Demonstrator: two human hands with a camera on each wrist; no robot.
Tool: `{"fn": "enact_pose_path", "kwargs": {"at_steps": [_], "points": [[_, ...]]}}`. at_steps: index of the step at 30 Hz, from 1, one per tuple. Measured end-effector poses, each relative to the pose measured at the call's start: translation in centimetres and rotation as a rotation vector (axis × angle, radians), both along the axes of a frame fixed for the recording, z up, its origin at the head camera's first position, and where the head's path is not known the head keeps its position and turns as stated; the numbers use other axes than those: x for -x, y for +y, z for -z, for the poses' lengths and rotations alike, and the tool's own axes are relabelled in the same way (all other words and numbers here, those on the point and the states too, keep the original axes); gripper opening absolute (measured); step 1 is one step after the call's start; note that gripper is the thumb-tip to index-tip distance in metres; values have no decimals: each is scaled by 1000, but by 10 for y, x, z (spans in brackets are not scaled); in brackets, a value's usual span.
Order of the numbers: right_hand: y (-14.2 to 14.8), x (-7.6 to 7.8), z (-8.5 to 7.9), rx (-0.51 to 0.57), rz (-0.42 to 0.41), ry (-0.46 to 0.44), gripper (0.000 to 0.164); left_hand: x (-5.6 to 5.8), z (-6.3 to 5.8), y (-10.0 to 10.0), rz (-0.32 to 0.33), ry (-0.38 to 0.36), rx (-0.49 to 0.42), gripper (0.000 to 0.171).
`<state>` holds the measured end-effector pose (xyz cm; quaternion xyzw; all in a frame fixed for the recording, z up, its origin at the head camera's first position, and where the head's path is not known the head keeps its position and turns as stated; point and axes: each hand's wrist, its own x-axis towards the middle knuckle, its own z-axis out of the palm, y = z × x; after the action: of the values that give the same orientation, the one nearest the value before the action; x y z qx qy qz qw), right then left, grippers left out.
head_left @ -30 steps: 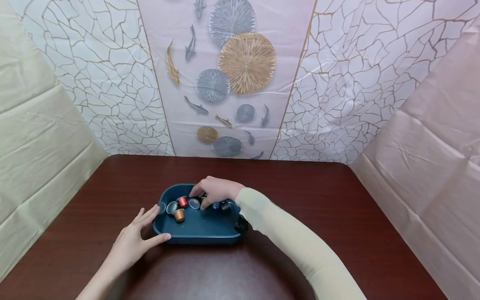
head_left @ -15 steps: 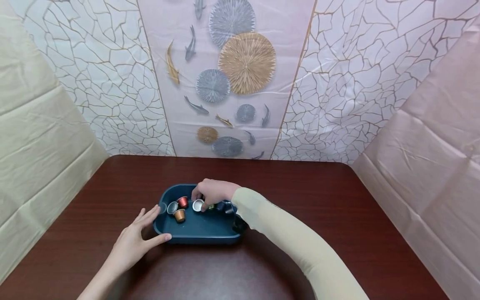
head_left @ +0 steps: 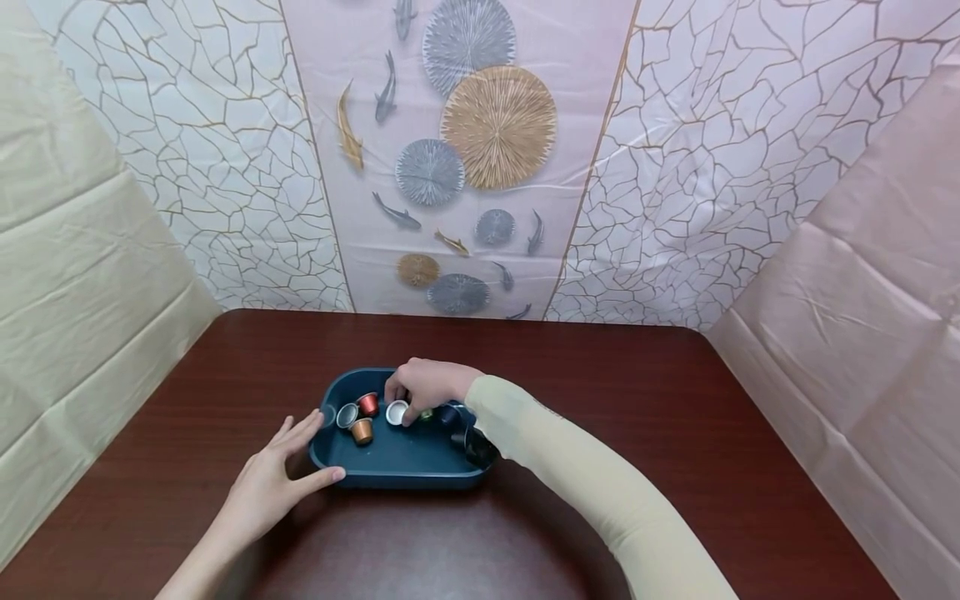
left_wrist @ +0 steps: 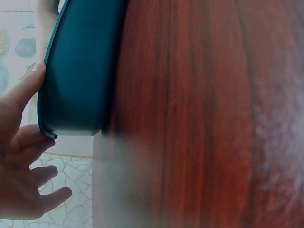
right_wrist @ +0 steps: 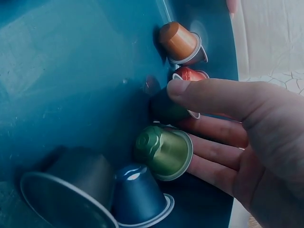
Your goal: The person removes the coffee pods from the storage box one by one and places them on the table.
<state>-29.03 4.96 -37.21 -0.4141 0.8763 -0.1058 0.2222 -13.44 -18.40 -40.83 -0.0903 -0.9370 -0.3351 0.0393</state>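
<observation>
My right hand (head_left: 433, 382) reaches into a blue tray (head_left: 405, 458) and pinches a dark coffee capsule (right_wrist: 164, 107) between thumb and fingers. The capsule's pale lid faces the head camera; the thumb tip covers part of its body in the right wrist view. Close beside those fingers sits a green capsule (right_wrist: 164, 152), and a blue capsule (right_wrist: 140, 197) lies past it. A red capsule (head_left: 368, 403) and a copper capsule (head_left: 362, 432) are towards the tray's left end. There my left hand (head_left: 258, 483), fingers spread, touches the rim with thumb and index finger.
Another capsule (head_left: 347, 416) lies lid up by the copper one. A dark grey capsule (right_wrist: 80, 185) shows large in the right wrist view. Under the tray is a dark red-brown table (head_left: 600, 367), with a patterned cloth (head_left: 495, 250) hanging behind it.
My right thumb and fingers have closed on the capsule, whose lid has turned from dull to bright towards the head camera. The left hand holds its place at the tray.
</observation>
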Motion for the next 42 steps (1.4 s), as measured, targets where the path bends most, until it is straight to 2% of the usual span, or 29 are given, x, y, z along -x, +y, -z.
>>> {"fn": "enact_pose_path", "kwargs": {"at_steps": [13,20,32,36,42], "points": [[1,1,0,8,19,-25,29,-2,1,0,2,8,-7,89],[0,1,-4,34,-9,-24,30,-1,0,0,1,3,-11,90],[6,4,-31,170,-58,-22,32,-1,0,-1,-1,9,-6,90],[12,4,-39,223,-44,-6,33,0,0,-1,-2,6,-8,90],[26,-2,-47,318,-1,-43,34,0,0,0,-8,-6,-12,90]]}}
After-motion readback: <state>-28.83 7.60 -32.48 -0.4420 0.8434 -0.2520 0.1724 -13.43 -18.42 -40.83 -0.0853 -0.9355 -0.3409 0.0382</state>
